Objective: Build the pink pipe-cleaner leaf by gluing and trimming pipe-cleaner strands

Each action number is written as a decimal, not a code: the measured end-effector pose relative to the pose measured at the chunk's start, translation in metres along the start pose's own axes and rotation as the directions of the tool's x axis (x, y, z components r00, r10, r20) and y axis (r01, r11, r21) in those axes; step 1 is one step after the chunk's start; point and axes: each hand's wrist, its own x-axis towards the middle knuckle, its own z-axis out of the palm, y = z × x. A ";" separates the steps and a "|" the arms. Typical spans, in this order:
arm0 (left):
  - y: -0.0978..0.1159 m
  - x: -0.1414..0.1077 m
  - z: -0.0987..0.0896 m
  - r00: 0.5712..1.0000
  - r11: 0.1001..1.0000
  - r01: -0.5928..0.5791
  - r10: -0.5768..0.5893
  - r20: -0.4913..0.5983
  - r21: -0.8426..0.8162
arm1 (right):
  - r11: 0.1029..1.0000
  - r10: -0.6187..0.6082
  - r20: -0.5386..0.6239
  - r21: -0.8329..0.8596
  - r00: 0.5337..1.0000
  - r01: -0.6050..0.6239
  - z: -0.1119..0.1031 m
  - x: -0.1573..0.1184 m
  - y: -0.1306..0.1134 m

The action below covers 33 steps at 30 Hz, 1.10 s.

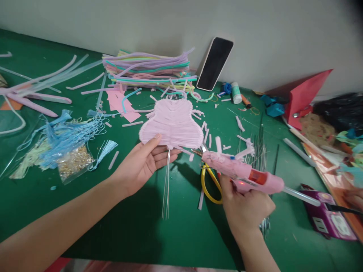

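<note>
My left hand (144,160) grips the lower edge of a pale pink pipe-cleaner shape (171,122), thumb on top and fingers beneath. The shape is rounded, narrower at the top and wider below, with several thin wires (166,185) hanging from its bottom. My right hand (245,211) is wrapped around the handle of a pink hot glue gun (241,172), a clear glue stick (302,195) jutting from its back. The gun's nozzle points left, close to the shape's lower right edge. Yellow-handled scissors (211,185) lie partly behind the gun.
Bundled pastel pipe cleaners (147,68) and a leaning phone (215,64) are by the wall. Blue tassels (70,132) and a bag of gold-coloured bits (74,160) lie left. A purple power strip (326,215) sits right; another person's hand (354,198) shows at the right edge.
</note>
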 end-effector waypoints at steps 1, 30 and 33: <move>0.000 0.000 0.000 1.000 1.000 0.001 -0.001 0.002 -0.001 | 1.000 0.001 0.002 0.004 1.000 -0.001 0.000 0.000 0.000; 0.005 -0.005 0.001 0.999 1.000 0.006 -0.006 0.034 -0.005 | 0.989 -0.145 0.122 0.001 0.982 0.146 0.011 0.066 0.049; 0.004 -0.004 0.001 1.000 1.000 0.007 -0.007 0.028 0.003 | 0.936 -0.312 -0.174 0.113 0.934 0.333 -0.006 0.047 0.026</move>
